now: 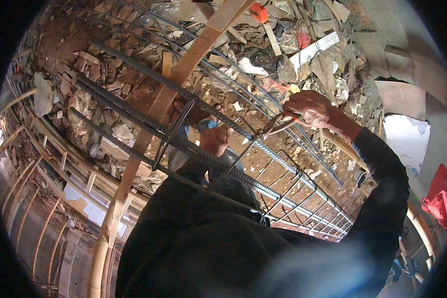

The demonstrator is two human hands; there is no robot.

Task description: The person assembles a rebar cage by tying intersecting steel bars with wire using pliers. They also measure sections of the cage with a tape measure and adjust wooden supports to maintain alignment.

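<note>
A cage of long ribbed steel bars (278,158) with square wire stirrups (176,130) runs slantwise in front of me. My right hand (307,110) is closed around the handles of a pair of pincers (281,127). The pincers' jaws meet the upper bar of the cage, near a stirrup corner; any wire between them is too small to make out. Between the bars, just left of the pincers, my left hand (216,140) has its fingers curled. What it holds, if anything, is hidden.
A wooden plank (170,88) crosses beneath the cage on the left. Several loose steel bars (243,85) lie beyond it. Broken rubble and wood scraps cover the ground. Bamboo poles (100,258) stand at lower left, and a red cloth (438,198) hangs at far right.
</note>
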